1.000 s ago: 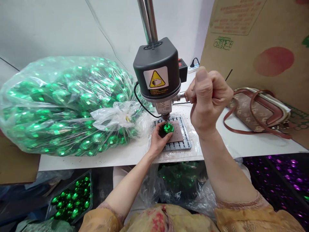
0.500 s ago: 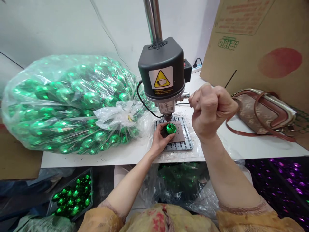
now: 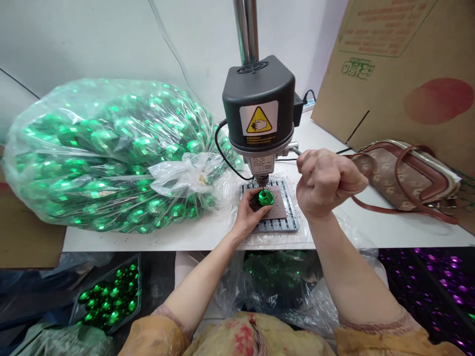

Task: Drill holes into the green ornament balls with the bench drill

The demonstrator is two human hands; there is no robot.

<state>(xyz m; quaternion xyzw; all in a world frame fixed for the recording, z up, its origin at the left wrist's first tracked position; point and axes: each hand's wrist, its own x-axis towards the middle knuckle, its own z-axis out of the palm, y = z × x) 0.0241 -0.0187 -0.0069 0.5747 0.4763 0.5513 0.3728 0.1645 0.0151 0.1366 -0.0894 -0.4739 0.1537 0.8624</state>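
A small bench drill press with a black motor housing and a yellow warning label stands in the middle of the table. Below its chuck, my left hand grips a shiny green ball between thumb and fingers, on a brown pad over the slotted metal base. The drill bit comes down at the ball's top; whether it has entered cannot be told. My right hand is closed in a fist round the drill press's feed lever.
A clear bag of green faceted balls fills the table's left side. To the right are a brown handbag and a cardboard box. Below the table edge stand a tray of green balls and many purple shiny pieces.
My right hand has moved down a little with the lever. My left hand still holds the green ball in place. The whole view has shifted slightly.
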